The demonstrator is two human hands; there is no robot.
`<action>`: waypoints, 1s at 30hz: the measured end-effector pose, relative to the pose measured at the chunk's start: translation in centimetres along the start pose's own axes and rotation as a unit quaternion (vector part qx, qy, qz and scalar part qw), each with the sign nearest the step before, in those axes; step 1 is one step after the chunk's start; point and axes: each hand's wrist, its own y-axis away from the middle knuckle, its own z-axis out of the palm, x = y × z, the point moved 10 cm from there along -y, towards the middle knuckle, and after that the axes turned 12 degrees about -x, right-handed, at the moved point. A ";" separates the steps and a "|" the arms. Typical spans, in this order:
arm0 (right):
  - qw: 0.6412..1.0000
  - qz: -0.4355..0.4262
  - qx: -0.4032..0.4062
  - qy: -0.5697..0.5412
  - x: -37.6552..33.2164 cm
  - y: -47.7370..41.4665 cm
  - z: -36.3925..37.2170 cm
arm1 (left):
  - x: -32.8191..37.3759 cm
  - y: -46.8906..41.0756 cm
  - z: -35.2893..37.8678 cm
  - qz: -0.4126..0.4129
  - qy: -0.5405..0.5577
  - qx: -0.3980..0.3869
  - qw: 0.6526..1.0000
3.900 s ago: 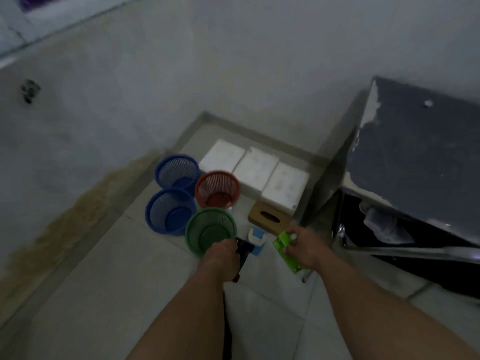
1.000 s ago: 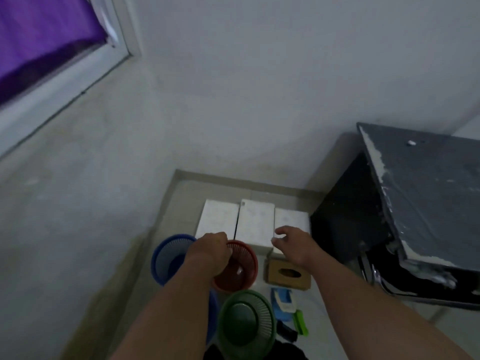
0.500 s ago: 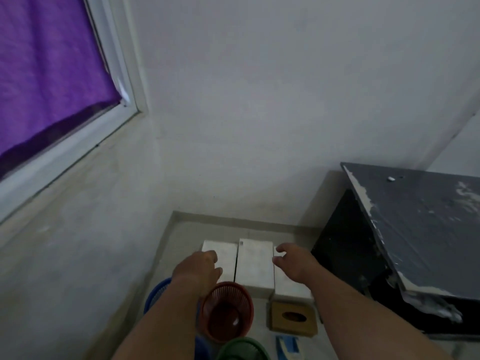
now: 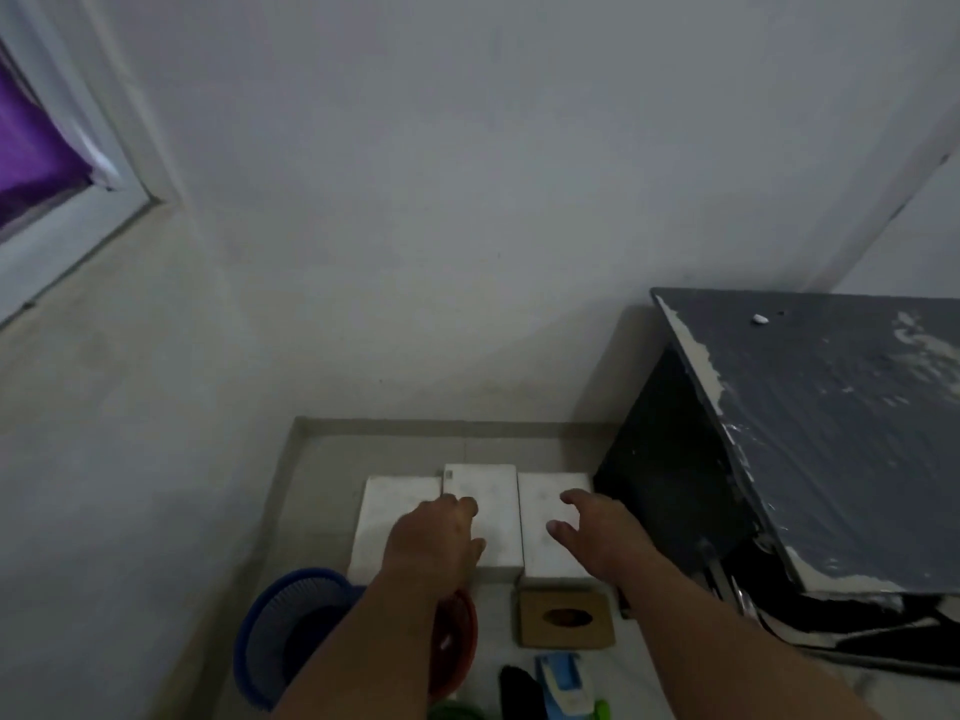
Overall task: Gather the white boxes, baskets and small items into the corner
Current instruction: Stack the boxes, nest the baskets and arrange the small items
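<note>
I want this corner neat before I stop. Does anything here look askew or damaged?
The middle white box sits out of line, nearer the wall than the left white box and right white box. The dark tabletop looks damaged: chipped white along its edge, scuffed on top.

The tiled floor (image 4: 405, 449) below me runs into the corner. Three white boxes lie flat on it, side by side: the left box (image 4: 395, 506), the middle box (image 4: 488, 485) set slightly farther back, and the right box (image 4: 543, 504). Nearer me stand a blue basket (image 4: 291, 631) and a red basket (image 4: 460, 641). To their right are a brown box (image 4: 566, 618) with an oval slot, a blue-and-white item (image 4: 563, 683) and a black item (image 4: 517, 691).
</note>
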 end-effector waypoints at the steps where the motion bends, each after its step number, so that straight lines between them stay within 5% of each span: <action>1: 1.000 -0.001 -0.001 0.011 0.5 -1.1 -0.1 | 0.6 -1.4 0.4 0.006 -0.012 -0.004 1.000; 9: 0.997 0.023 -0.038 0.070 6.8 -14.3 3.2 | 2.2 -16.9 8.2 0.039 -0.072 -0.075 0.994; 19: 0.986 0.099 -0.111 0.080 22.9 -33.8 19.3 | -0.7 -37.4 31.0 0.088 -0.156 -0.164 0.970; 30: 0.979 0.110 -0.142 0.098 31.1 -41.7 31.4 | 0.3 -45.9 46.4 0.144 -0.256 -0.193 0.936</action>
